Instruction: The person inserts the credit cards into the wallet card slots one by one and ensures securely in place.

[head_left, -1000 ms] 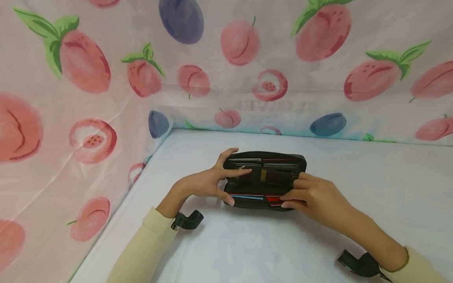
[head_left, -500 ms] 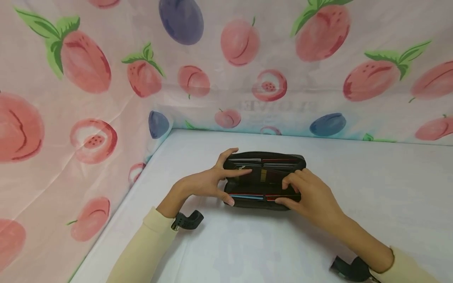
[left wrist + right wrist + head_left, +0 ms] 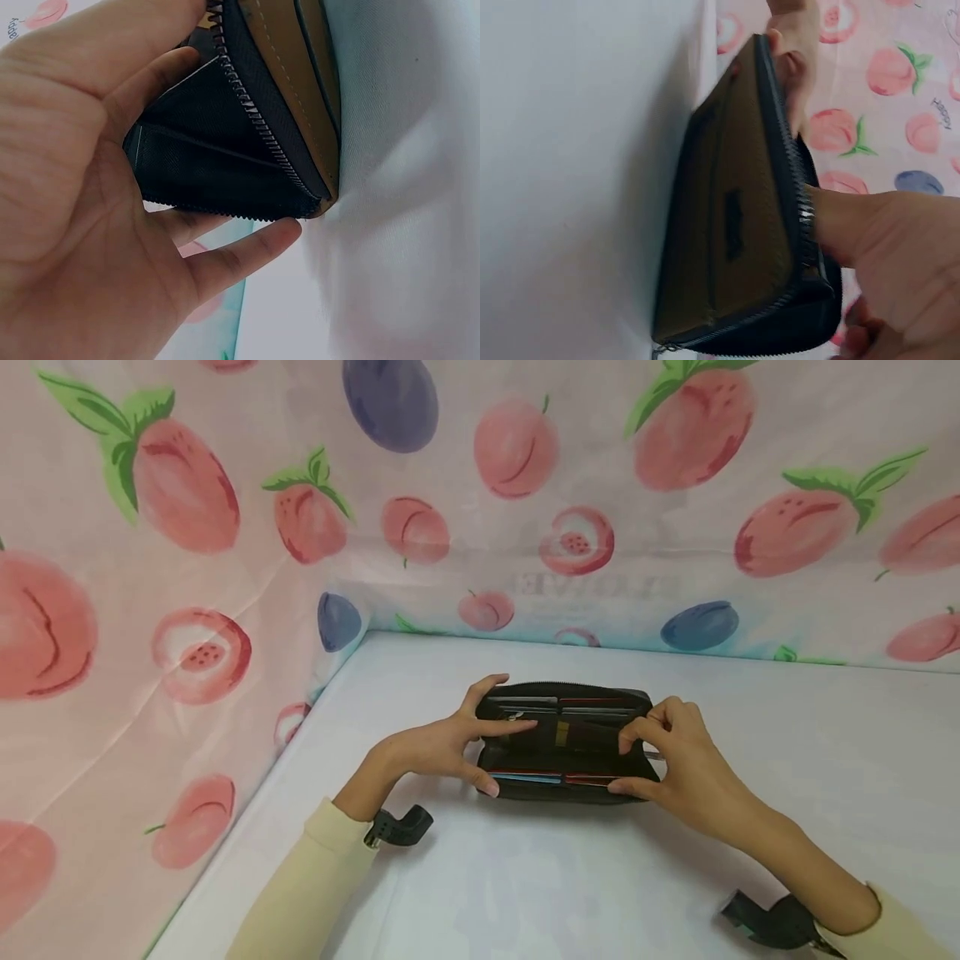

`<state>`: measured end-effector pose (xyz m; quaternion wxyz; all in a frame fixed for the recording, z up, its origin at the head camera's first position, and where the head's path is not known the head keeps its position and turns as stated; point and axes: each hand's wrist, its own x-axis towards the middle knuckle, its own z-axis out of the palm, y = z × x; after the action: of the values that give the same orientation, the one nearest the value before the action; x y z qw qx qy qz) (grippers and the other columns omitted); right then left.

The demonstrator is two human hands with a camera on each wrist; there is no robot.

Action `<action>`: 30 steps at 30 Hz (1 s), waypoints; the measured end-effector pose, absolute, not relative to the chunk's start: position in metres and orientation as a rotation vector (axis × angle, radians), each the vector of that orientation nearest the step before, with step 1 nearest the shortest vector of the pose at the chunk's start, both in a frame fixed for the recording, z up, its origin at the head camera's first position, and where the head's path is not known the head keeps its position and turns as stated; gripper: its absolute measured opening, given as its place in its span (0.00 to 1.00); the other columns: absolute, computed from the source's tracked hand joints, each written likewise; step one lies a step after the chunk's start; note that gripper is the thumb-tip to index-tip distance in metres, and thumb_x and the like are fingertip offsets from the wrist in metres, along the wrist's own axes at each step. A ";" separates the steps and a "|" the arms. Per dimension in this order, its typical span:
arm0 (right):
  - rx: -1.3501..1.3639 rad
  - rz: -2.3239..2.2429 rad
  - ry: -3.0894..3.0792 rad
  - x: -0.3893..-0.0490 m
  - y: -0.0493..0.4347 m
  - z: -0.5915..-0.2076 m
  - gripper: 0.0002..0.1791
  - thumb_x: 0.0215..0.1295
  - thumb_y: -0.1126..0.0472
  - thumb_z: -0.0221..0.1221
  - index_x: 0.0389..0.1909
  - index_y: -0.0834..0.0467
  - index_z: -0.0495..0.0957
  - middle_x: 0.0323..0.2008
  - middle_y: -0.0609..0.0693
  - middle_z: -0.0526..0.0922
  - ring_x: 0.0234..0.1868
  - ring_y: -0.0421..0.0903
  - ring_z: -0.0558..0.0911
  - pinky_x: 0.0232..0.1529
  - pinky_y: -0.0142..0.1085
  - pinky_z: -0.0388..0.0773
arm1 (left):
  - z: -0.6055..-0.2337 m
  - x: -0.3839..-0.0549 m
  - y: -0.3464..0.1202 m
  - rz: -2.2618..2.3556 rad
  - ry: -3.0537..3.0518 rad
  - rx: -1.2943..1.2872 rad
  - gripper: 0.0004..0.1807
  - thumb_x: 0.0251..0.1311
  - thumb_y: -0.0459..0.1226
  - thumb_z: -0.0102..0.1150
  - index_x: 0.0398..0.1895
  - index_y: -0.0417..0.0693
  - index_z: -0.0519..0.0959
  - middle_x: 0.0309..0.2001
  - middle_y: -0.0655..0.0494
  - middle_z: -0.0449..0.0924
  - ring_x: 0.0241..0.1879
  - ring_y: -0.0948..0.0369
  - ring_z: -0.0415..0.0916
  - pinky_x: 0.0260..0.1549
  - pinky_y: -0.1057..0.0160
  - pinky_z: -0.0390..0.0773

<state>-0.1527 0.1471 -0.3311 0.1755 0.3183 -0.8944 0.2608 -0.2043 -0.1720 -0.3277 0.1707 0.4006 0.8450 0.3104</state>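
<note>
A zip-around wallet (image 3: 592, 797), brown outside and black inside, stands unzipped on the white cloth with its mouth spread. My left hand (image 3: 435, 745) is at its left end: the thumb rests on the near rim, one straight finger reaches inside, and others lie along the far rim. At the right end is my right hand (image 3: 693, 768), its thumb touching the near rim by the card slots and its index finger bent over the inside. Cards (image 3: 525, 777) with blue and red edges sit in the near slots, others in the far ones. The right wrist view shows a zip pull (image 3: 664, 349) hanging at a corner.
White cloth (image 3: 487, 877) covers the table around the wallet. A fruit-printed curtain (image 3: 450, 560) rises at the back and left. Each wrist wears a black camera mount; the left one (image 3: 401, 827) sits near the cloth.
My right hand had a red card between its fingers, partly out of the near right slot; the card now sits lower. That hand has since shifted right. The left hand stays put.
</note>
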 end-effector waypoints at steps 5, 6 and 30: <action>0.877 0.666 -2.645 -0.152 0.150 -0.329 0.26 0.38 0.58 0.78 0.35 0.49 0.72 0.33 0.46 0.56 0.33 0.42 0.60 0.29 0.33 0.60 | -0.328 -0.202 -0.173 0.886 2.410 1.140 0.48 0.46 0.49 0.72 0.73 0.62 0.60 0.73 0.60 0.20 0.72 0.57 0.30 0.58 0.54 0.66; 0.873 0.666 -2.654 -0.153 0.150 -0.329 0.25 0.39 0.58 0.78 0.35 0.49 0.72 0.33 0.46 0.57 0.30 0.40 0.61 0.27 0.32 0.61 | -0.329 -0.202 -0.173 0.885 2.412 1.139 0.48 0.46 0.49 0.72 0.73 0.62 0.60 0.73 0.60 0.20 0.72 0.57 0.30 0.57 0.54 0.66; 1.112 1.064 -2.553 -0.176 0.177 -0.330 0.44 0.41 0.59 0.77 0.61 0.53 0.65 0.55 0.48 0.62 0.49 0.40 0.65 0.41 0.29 0.67 | -0.331 -0.205 -0.174 0.937 2.367 1.161 0.46 0.47 0.47 0.73 0.72 0.61 0.62 0.73 0.61 0.21 0.72 0.59 0.30 0.59 0.52 0.65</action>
<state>-0.1763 0.1774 -0.3298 0.0803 0.3717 -0.8537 0.3557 -0.2051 -0.1740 -0.3308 0.1708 0.4089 0.8335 0.3299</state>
